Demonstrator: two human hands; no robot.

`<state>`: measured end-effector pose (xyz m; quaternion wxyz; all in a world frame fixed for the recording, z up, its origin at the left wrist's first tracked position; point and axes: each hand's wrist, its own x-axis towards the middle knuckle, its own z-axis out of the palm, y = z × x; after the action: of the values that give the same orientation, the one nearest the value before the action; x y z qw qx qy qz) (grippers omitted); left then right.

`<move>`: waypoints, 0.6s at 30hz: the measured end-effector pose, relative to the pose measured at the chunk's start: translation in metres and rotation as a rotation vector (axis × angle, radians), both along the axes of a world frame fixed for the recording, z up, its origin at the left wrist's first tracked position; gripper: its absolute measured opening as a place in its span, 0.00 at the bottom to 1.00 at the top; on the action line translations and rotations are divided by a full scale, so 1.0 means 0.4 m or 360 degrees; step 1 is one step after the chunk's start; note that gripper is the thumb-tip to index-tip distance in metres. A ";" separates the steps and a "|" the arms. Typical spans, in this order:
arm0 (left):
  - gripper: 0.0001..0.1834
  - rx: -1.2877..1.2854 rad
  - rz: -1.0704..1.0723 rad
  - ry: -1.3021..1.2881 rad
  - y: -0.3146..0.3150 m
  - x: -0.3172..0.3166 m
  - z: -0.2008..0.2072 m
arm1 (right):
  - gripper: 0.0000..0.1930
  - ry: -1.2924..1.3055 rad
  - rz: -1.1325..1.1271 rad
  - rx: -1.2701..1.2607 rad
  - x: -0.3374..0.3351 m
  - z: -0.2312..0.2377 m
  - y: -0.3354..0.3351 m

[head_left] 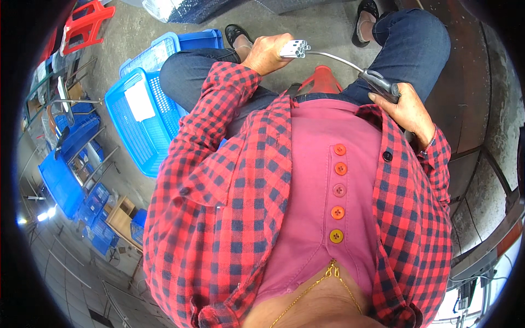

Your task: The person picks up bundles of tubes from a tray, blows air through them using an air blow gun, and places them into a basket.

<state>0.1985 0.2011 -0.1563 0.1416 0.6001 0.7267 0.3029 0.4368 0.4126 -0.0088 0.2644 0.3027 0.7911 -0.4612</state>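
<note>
My left hand is closed round a bundle of short, pale, hollow tubes, whose open ends face right. Wrapped in my right hand is the black grip of an air blow gun. From its front a thin, bent metal nozzle arches left, and its tip is at or just beside the tube ends; whether it touches them I cannot tell. Both hands are raised above my lap, roughly over my knees. My right fingers are partly hidden behind the grip.
At my left stand a blue perforated basket with a white sheet and another blue crate. A red plastic stool is between my legs. Farther left are a red stool and several blue bins. Wrapped bundles lie ahead.
</note>
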 end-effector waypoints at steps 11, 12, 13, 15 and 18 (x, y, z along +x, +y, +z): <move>0.13 0.0068 -0.0005 0.0003 0.000 -0.001 -0.007 | 0.17 0.0024 0.0080 0.0005 -0.002 0.005 -0.003; 0.13 0.0067 -0.0003 0.0004 0.001 -0.001 -0.005 | 0.17 0.0023 0.0079 0.0005 0.000 0.003 -0.003; 0.13 0.0065 -0.0001 0.0005 0.002 -0.001 -0.003 | 0.17 0.0105 0.0072 -0.0003 0.003 0.001 -0.005; 0.13 0.0057 0.0012 0.0008 0.006 0.002 0.005 | 0.17 0.0187 0.0064 -0.0010 0.004 0.003 -0.007; 0.12 -0.0020 0.0022 0.0015 0.003 0.001 0.006 | 0.17 0.0141 0.0056 -0.0038 -0.003 0.012 -0.012</move>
<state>0.1989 0.2024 -0.1537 0.1398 0.5955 0.7334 0.2964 0.4355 0.4077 -0.0040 0.2408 0.2647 0.8017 -0.4787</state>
